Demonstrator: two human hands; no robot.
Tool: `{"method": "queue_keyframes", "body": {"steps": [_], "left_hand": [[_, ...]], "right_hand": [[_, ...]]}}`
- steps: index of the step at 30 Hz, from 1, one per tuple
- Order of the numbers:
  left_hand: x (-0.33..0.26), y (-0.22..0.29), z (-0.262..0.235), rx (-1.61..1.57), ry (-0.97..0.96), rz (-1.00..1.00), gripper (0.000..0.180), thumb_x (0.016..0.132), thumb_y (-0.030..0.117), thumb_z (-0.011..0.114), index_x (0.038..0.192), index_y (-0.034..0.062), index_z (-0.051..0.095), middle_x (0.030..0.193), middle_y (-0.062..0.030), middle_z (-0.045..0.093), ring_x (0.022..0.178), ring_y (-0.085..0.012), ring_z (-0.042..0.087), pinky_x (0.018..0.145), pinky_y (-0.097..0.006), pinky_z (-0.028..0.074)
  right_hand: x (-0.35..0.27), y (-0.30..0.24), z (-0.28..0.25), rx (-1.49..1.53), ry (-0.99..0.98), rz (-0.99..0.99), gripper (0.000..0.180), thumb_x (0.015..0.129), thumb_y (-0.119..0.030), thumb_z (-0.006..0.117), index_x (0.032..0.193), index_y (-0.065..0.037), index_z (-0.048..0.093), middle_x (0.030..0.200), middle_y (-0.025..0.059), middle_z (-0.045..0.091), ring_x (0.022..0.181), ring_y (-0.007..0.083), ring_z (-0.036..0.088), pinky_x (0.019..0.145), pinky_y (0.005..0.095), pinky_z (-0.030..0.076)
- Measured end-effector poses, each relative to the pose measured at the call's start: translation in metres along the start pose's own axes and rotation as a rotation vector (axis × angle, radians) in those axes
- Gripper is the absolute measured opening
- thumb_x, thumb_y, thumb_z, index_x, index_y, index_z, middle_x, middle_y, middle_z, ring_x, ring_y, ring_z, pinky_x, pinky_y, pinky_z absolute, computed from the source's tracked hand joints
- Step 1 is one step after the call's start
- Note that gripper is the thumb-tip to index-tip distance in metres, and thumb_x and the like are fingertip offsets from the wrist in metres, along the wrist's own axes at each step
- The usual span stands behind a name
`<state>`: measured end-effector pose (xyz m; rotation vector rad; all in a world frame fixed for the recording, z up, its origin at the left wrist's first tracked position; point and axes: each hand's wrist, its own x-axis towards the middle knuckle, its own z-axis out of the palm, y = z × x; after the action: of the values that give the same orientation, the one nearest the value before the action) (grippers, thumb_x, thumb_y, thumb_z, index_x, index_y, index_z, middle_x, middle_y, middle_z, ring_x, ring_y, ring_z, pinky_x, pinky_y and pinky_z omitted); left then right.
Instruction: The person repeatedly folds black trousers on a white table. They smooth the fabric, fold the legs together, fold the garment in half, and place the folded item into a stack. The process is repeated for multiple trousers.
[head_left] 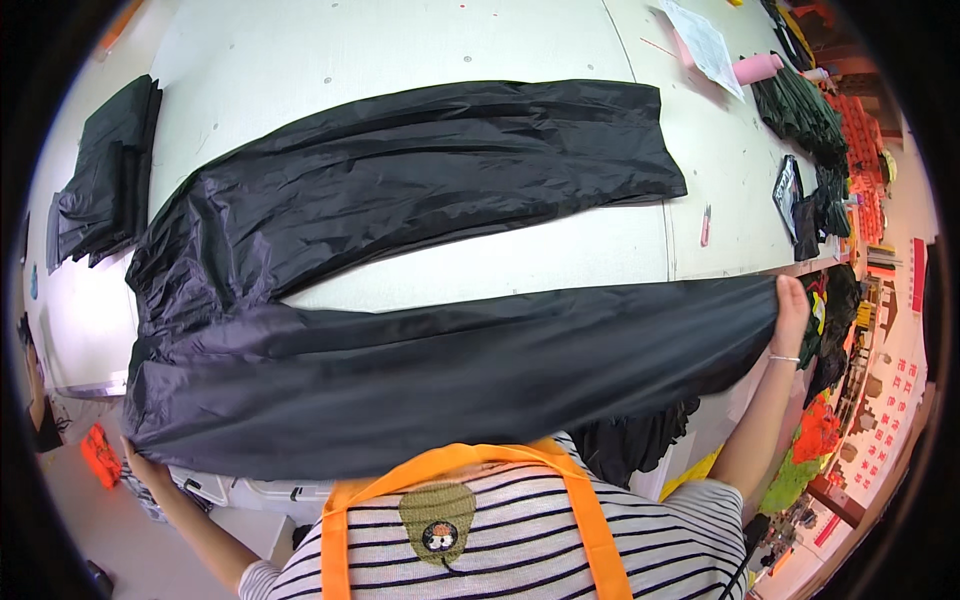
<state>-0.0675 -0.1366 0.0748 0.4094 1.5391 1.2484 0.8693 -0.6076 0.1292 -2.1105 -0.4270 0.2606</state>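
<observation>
A pair of black, shiny thin-fabric trousers (440, 190) lies spread across the white table, waist to the left and both legs to the right. The near leg is stretched sideways between my hands, partly over the table's front edge. My right hand (791, 312) is closed on the hem of that leg, thumb and fingers pinching the cloth. At the near left corner of the waist, my left hand (143, 464) grips the edge, with most of its fingers hidden under the fabric. The far leg rests wrinkled on the table.
Folded black garments (112, 175) are stacked at the table's left. To the right lie a small red cutter (706, 226), a pink thread cone (757, 68), a paper sheet (703, 45) and dark green cloth (800, 110). Black cloth (640, 437) hangs below the front edge.
</observation>
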Motion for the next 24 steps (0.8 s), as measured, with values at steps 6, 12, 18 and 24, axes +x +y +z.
{"method": "queue_keyframes", "body": {"steps": [6,12,18,24], "left_hand": [[0.105,0.063,0.070,-0.059,-0.083,0.147,0.050,0.099,0.033,0.034,0.129,-0.0052,0.043,0.133,-0.0211,0.046,0.122,-0.0333,0.045,0.106,-0.045,0.034],[0.068,-0.022,0.249,0.168,-0.375,0.544,0.050,0.100,0.033,0.035,0.133,-0.0038,0.039,0.132,-0.0166,0.048,0.125,-0.0277,0.043,0.107,-0.037,0.031],[-0.064,-0.184,0.263,1.242,-0.304,1.498,0.067,0.075,0.035,0.071,0.128,0.0014,0.048,0.128,-0.0185,0.049,0.118,-0.0362,0.046,0.100,-0.043,0.033],[-0.070,-0.216,0.261,1.454,-0.515,1.159,0.095,0.062,0.043,0.076,0.140,0.0078,0.035,0.142,-0.0164,0.036,0.126,-0.0377,0.037,0.103,-0.045,0.030]], "right_hand": [[0.177,-0.084,0.077,0.086,-0.037,-0.034,0.036,0.085,-0.024,0.066,0.111,0.001,0.062,0.101,0.0044,0.064,0.093,0.0119,0.057,0.084,0.0243,0.042],[0.275,-0.066,0.187,-0.127,-0.124,0.011,0.055,0.092,-0.053,0.041,0.120,-0.006,0.048,0.102,0.0062,0.067,0.092,0.0172,0.063,0.071,0.0354,0.047],[0.241,0.045,0.235,-0.368,-0.296,-0.038,0.051,0.088,-0.047,0.049,0.105,-0.001,0.064,0.102,0.0109,0.066,0.096,0.0218,0.060,0.087,0.0323,0.043],[0.198,0.051,0.191,-0.168,-0.826,0.202,0.037,0.082,-0.024,0.069,0.112,-0.005,0.058,0.108,0.0032,0.060,0.101,0.0148,0.054,0.087,0.0293,0.043]]}}
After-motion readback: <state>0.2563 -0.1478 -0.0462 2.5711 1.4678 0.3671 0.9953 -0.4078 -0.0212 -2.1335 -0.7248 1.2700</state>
